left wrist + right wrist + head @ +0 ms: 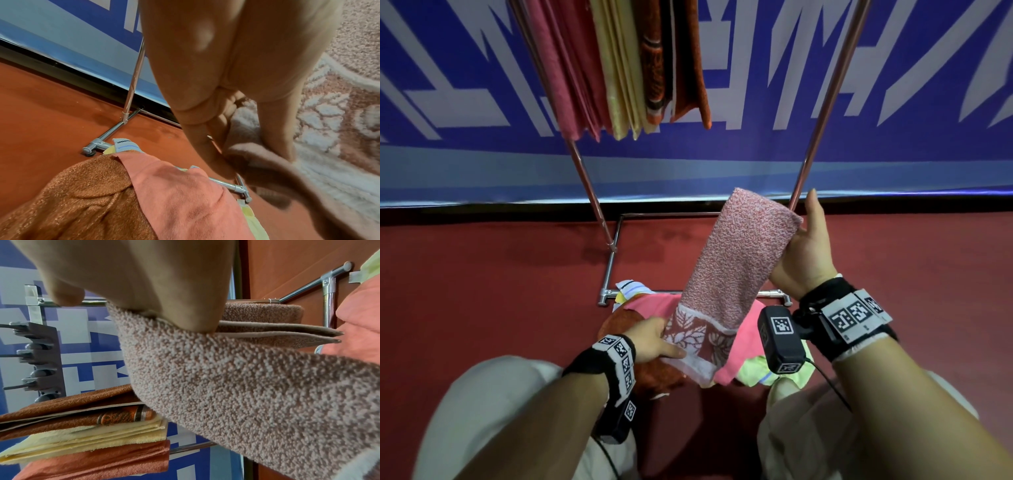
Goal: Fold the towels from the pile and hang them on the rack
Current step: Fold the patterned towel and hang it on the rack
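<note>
The right hand [804, 255] grips the folded speckled towel [736, 260] at its top fold; the left hand [650, 339] pinches its patterned hem, above the pile [654, 305] on the floor [482, 291].

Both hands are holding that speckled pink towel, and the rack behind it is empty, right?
Not empty: the head view shows folded towels already hanging on the rack. The left hand and right hand do hold the speckled pink towel.
</note>
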Motion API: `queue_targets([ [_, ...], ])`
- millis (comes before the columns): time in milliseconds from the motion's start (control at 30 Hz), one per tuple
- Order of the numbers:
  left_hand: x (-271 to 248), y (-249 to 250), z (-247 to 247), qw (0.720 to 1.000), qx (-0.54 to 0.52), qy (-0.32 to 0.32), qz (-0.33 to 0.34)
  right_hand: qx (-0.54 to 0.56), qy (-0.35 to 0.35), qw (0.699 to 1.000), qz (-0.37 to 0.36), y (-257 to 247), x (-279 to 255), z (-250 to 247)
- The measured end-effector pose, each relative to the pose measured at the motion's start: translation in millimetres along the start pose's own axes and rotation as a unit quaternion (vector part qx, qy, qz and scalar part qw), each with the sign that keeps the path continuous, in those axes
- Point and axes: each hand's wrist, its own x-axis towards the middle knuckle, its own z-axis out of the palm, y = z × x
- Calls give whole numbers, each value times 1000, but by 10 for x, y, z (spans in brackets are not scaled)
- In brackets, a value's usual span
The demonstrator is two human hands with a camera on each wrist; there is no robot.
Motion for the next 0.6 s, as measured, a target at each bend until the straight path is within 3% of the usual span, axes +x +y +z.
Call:
queue_targets([
  [267,-16,-1,22,1000,-2,-24,-16,4,-3,1000,0,-18,-21,10],
  [600,53,-65,31,999,-40,6,6,-4,0,1000,5,-13,-43,148],
])
